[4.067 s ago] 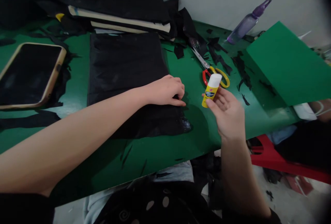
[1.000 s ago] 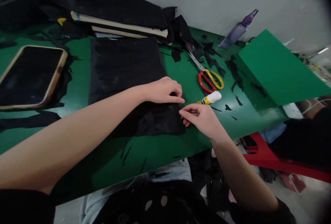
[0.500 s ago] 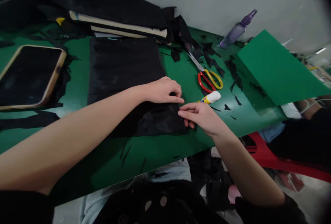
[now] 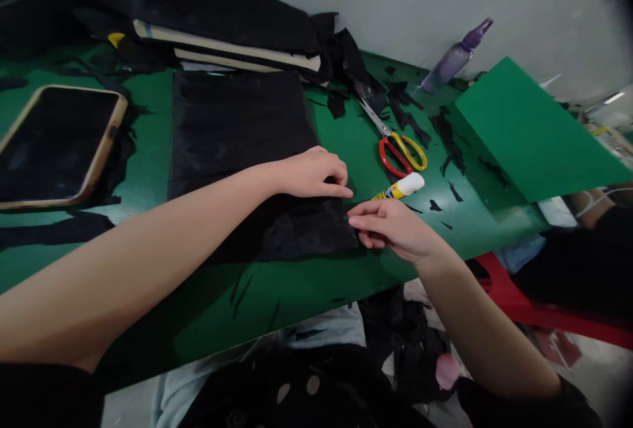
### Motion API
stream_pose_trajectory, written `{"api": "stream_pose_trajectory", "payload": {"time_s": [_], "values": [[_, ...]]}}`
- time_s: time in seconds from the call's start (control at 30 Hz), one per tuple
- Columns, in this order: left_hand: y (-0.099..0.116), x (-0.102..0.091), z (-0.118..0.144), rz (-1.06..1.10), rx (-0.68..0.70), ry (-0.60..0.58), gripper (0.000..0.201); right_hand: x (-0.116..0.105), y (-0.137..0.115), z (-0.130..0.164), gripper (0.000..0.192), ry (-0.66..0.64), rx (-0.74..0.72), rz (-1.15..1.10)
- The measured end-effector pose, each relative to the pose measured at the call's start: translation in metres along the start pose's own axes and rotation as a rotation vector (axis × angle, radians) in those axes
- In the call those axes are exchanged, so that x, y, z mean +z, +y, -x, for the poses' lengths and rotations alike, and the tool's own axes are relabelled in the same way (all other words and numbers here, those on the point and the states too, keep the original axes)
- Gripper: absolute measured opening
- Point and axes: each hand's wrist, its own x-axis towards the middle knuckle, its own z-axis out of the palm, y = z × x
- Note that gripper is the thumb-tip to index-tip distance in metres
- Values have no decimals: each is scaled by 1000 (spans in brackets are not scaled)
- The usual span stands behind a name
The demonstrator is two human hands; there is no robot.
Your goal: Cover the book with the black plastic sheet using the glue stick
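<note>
Fingers (image 4: pixel 352 220) beside illegibly labelled glue stick (image 4: pixel 401 188)

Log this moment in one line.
left hand: pressing black fabric | right hand: at fabric edge | glue stick: lying beside scissors

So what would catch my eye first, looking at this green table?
Two bare hands meet at the right edge of a black cloth: the left hand presses it, the right hand touches its edge. Just behind lie a yellow glue stick and red-and-yellow scissors.
</note>
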Motion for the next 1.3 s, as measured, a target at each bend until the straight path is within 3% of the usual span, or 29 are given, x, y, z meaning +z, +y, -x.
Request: {"api": "stream_pose_trajectory", "payload": {"time_s": [0.2,0.47,0.87,1.3], "values": [[0,0,0,2,-2,0,36,2,-1,3,31,9,-7,-28],[0,-2,-1,65,3,5,37,4,4,1,26,45,-160,122],[-6,-21,-3,212,-121,-146,40,9,0,-10,15,110,-390,281],[0,-27,-2,423,-160,-110,33,21,-1,-18,5,308,-634,291]]}}
